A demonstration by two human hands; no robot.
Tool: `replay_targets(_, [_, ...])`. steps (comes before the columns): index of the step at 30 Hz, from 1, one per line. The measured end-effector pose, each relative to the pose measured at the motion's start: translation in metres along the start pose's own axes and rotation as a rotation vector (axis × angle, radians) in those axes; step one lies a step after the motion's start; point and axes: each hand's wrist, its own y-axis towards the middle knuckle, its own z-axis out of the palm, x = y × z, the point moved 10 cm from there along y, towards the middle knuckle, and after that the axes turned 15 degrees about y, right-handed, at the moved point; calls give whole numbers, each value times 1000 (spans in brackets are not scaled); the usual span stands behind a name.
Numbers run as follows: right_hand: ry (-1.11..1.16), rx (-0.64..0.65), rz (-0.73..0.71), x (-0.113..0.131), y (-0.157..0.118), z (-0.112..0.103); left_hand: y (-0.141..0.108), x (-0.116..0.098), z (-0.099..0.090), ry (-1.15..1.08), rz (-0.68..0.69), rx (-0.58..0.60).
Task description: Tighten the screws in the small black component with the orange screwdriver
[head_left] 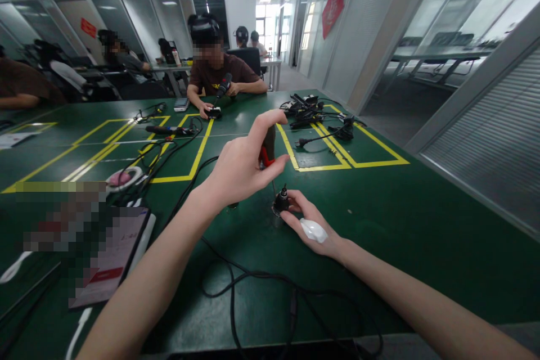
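Note:
My left hand is around a dark electric screwdriver with a red part. Its thumb and forefinger are apart on the near side, while the other fingers are hidden. The tool stands upright, its thin shaft pointing down towards my right hand. Low over the green table, my right hand grips a small black part with a narrow stepped tip pointing up. Its exact kind cannot be made out. A white patch sits at the base of the right thumb.
Black cables loop across the near table. A tablet lies at left, beside a white tape roll. Plugs and cords are heaped at the far right. Opposite, a co-worker holds a screwdriver.

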Motion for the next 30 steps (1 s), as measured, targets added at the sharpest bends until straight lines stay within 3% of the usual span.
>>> replay_targets(30, [14, -21, -3, -2, 0, -2, -1, -9, -1, 67, 48, -21])
